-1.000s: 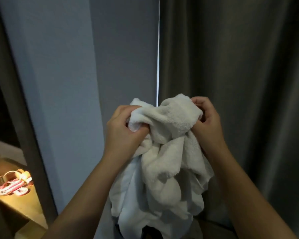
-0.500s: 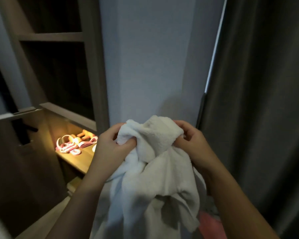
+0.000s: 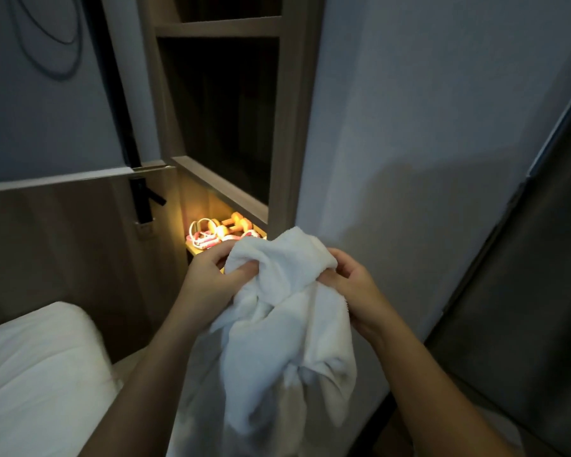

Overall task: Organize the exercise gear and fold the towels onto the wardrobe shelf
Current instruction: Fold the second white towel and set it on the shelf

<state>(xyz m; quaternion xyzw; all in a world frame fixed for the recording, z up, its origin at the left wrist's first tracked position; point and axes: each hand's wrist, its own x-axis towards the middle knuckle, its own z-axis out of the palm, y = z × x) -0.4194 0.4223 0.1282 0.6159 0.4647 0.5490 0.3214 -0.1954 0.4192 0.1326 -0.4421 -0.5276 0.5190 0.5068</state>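
Both hands are gripping a white towel point(image 3: 287, 324), which is bunching up just below and to the right of the lit wardrobe shelf point(image 3: 197, 250). The left hand point(image 3: 211, 278) is curling around the towel's upper left fold with the thumb pressing over the cloth, and in this view it is overlapping the shelf's near edge. The right hand point(image 3: 353, 288) is pinching the upper right fold with its fingers curled in, further right of the shelf. The rest of the towel is hanging crumpled between the forearms. On the shelf, exercise gear point(image 3: 221, 230) is lying in a loose pile under warm light. It seems to be small orange dumbbells point(image 3: 236, 222) and pink-and-white cords point(image 3: 201, 237), though the glow is blurring their shapes. Below and left of the shelf, white bedding point(image 3: 37, 374) is showing. Far right of the shelf, a dark curtain point(image 3: 524, 291) is hanging.
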